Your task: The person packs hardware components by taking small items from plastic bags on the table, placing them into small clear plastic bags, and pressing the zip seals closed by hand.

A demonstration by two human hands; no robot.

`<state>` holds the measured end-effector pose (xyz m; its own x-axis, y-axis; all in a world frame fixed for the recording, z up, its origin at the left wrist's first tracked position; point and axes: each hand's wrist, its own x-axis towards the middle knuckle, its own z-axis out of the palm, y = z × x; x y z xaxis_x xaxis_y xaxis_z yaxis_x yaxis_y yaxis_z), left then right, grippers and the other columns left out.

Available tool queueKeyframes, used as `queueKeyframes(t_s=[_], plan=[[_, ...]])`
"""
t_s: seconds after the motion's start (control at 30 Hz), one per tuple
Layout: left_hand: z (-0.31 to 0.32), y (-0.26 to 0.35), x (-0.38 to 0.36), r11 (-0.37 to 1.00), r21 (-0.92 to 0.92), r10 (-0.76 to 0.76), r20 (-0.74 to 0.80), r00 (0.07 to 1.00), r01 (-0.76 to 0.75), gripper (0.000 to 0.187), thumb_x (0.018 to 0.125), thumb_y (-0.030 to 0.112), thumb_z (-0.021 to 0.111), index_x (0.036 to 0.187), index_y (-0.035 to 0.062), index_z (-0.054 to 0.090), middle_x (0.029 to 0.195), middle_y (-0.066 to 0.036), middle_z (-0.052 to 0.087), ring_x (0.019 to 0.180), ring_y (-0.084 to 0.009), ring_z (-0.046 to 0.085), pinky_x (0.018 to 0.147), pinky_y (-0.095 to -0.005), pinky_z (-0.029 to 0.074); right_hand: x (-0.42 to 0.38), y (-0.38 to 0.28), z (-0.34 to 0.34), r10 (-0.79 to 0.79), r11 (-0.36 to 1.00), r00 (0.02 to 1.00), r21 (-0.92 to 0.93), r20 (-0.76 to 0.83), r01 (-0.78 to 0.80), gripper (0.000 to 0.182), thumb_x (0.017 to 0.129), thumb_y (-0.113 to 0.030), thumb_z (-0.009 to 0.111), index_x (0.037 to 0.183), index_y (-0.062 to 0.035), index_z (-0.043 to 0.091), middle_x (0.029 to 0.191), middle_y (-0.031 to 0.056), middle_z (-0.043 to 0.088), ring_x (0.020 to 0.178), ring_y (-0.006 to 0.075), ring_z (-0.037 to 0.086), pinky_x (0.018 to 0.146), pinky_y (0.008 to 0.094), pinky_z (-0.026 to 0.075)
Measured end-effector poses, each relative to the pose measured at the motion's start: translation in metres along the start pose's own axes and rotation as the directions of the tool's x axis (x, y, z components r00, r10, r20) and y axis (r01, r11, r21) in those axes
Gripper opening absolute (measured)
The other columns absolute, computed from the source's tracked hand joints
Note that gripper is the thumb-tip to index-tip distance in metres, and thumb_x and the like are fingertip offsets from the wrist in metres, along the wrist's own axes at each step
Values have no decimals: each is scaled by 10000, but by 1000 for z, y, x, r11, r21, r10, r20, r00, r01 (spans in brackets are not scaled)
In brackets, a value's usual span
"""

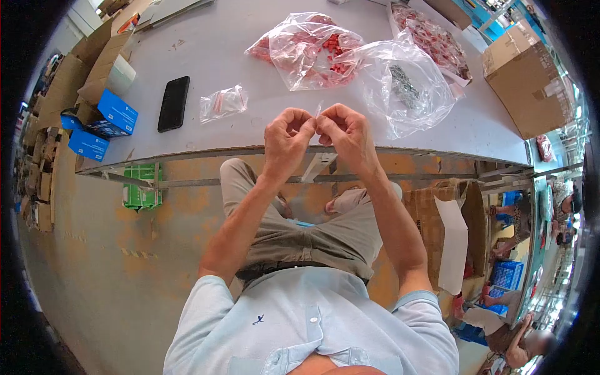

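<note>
My left hand and my right hand meet above the table's front edge, fingertips pinched close together. Between them shows a sliver of clear plastic, which looks like a small plastic bag, mostly hidden by the fingers. Left of my hands lies a small clear zip bag with red in it. Beyond them sits a large clear bag of small red parts. To its right, another clear bag holds small dark metallic pieces.
A black phone lies on the grey table. Blue boxes stand at its left end, a cardboard box at its right. A tray of filled small bags is at the back. Below are a green crate and an open carton.
</note>
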<state>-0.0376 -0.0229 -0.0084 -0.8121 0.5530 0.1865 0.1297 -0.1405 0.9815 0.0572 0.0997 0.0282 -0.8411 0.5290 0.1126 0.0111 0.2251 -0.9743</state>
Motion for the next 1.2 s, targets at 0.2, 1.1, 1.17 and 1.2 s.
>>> queueKeyframes(t_s=[0.2, 1.1, 1.17, 1.2], plan=[[-8, 6, 5, 995, 94, 23, 125, 992, -35, 61, 976, 56, 698, 986, -3, 706, 802, 5, 685, 672, -34, 592, 565, -205, 479, 7, 11, -8, 0, 1000, 996, -30, 85, 3, 185, 965, -125, 615, 927, 36, 699, 779, 58, 706, 697, 94, 659, 618, 260, 551], [20, -1, 3, 901, -395, -212, -39, 977, 180, 44, 913, 52, 690, 895, 14, 681, 752, 9, 622, 625, -46, 495, 551, -221, 396, 0, -4, -18, -195, 890, 980, -412, 40, 194, 135, 968, -111, 663, 932, 16, 635, 764, 182, 672, 665, 312, 658, 634, 413, 508], [8, 1, 9, 911, -326, -239, 79, 968, 252, 49, 922, 53, 686, 899, 11, 678, 761, 23, 629, 635, -47, 522, 557, -215, 414, -3, -4, -23, -242, 856, 970, -464, 31, 228, 154, 971, -127, 651, 938, 23, 644, 760, 178, 673, 662, 278, 657, 640, 397, 513], [8, 4, 8, 911, -327, -240, 77, 968, 252, 49, 922, 53, 686, 899, 11, 678, 761, 23, 629, 635, -47, 522, 557, -215, 414, -3, -7, -24, -241, 856, 970, -464, 33, 228, 154, 971, -127, 651, 938, 23, 644, 760, 178, 673, 662, 278, 657, 640, 397, 513]])
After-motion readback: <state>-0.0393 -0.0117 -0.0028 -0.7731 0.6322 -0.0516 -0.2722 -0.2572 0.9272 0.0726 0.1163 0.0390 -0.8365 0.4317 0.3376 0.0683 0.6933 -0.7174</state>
